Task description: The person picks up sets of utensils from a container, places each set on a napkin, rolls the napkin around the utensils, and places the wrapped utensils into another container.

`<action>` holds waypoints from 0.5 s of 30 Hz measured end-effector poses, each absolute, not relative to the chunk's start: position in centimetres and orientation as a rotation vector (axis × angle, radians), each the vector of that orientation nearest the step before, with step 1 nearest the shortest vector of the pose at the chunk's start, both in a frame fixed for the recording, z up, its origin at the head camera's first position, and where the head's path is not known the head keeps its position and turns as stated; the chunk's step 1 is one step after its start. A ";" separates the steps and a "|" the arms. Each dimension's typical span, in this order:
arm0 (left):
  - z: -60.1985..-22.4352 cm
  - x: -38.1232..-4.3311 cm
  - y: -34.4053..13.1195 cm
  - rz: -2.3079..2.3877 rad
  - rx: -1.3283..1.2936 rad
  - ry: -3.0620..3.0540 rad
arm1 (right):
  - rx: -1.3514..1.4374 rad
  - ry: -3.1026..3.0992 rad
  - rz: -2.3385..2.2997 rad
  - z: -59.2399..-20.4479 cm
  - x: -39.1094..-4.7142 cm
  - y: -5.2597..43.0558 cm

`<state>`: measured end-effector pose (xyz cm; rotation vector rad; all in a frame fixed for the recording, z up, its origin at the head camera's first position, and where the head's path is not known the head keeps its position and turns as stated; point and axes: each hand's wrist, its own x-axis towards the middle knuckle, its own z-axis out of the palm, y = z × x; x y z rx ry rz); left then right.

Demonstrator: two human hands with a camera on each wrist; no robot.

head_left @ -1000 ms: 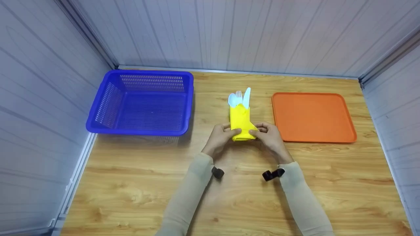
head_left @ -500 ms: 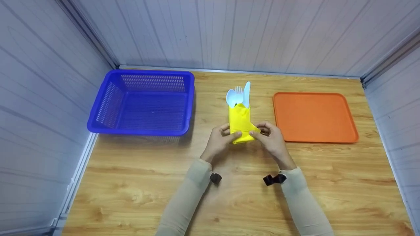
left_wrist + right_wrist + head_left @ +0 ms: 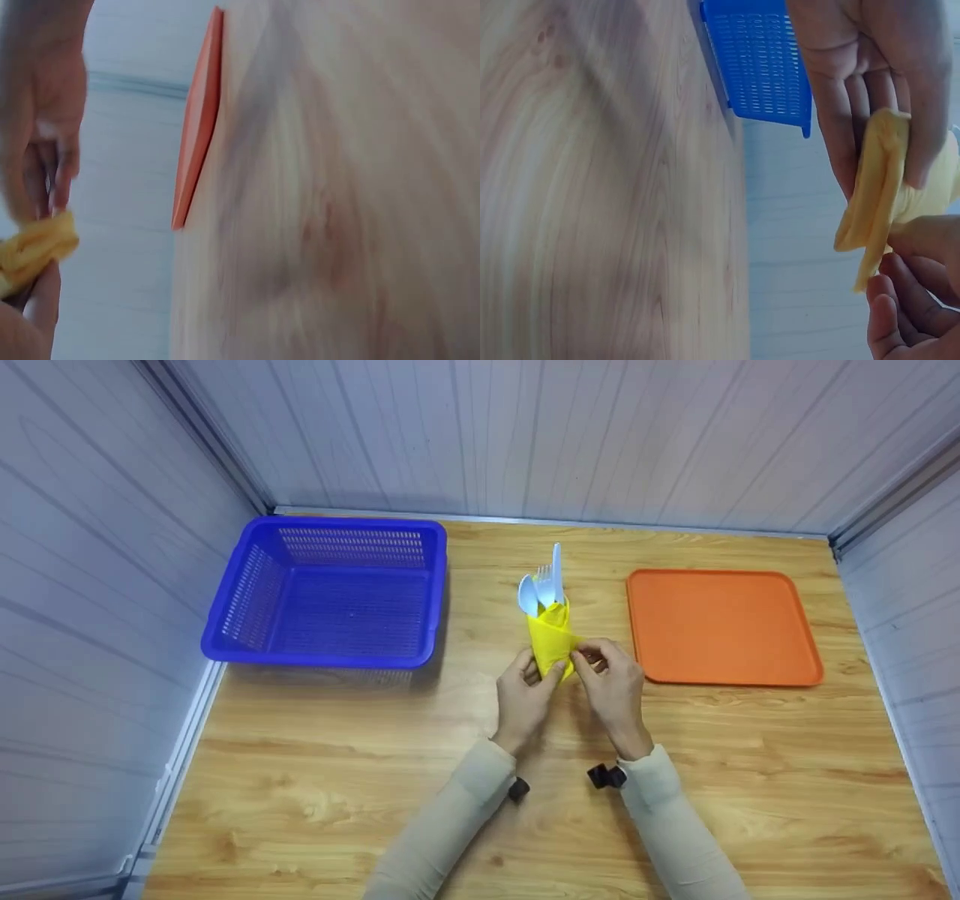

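A yellow napkin (image 3: 551,642) is wrapped around a light-blue spoon (image 3: 528,595), fork (image 3: 545,583) and knife (image 3: 557,573), whose upper ends stick out of the top. My left hand (image 3: 523,701) grips the lower part of the bundle, thumb in front and fingers behind. With thumb and fingertips my right hand (image 3: 616,694) pinches the napkin's right edge. In the right wrist view the folded lower end of the napkin (image 3: 877,187) shows between both hands. The left wrist view is blurred and catches only a bit of the napkin (image 3: 37,251).
On the wooden table (image 3: 337,780), a blue plastic basket (image 3: 319,660) stands at the back left. An orange tray (image 3: 724,626) lies to the right of the hands. Pale panel walls (image 3: 495,435) enclose the back and both sides.
The bundle has turned and become narrower, its right flap drawn in. My left hand has shifted right and holds it from below, while the right thumb and fingers now pinch the napkin's edge.
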<state>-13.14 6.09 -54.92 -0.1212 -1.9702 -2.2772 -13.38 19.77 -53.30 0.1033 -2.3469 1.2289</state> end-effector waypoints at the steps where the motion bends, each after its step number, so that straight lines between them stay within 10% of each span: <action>1: -54.9 -13.0 6.3 -2.249 -0.123 -1.965 | 0.111 -2.337 1.223 -53.3 -13.4 19.6; 15: -55.1 -14.2 5.4 -2.311 -0.266 -2.024 | 0.043 -2.232 1.955 -53.6 -13.5 20.8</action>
